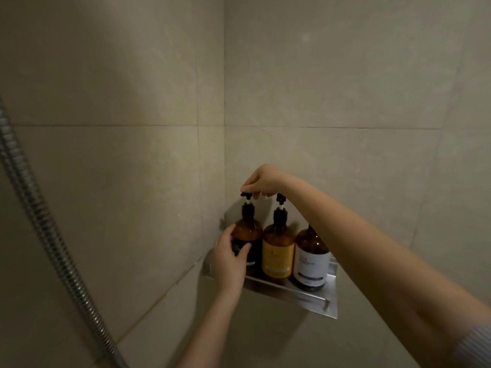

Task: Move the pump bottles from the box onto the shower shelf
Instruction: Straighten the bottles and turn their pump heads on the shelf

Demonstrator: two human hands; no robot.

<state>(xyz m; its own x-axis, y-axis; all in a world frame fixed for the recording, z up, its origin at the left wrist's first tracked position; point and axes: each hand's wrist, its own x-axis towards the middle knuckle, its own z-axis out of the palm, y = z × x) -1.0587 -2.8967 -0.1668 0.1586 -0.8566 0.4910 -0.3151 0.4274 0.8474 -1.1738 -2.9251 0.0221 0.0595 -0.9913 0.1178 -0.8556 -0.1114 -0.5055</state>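
Note:
Three amber pump bottles stand in a row on the metal corner shelf point(305, 294). The left bottle point(248, 231) has a dark label, the middle bottle point(278, 252) a yellow label, the right bottle point(312, 258) a white label. My left hand point(229, 261) holds the body of the dark-label bottle from the left. From above, my right hand point(261, 181) pinches that bottle's black pump head. My right forearm hides the white-label bottle's pump. No box is in view.
Beige tiled walls meet in a corner right behind the shelf. A ribbed metal shower hose point(45, 221) runs down the left side of the view. The shelf has a raised front rail.

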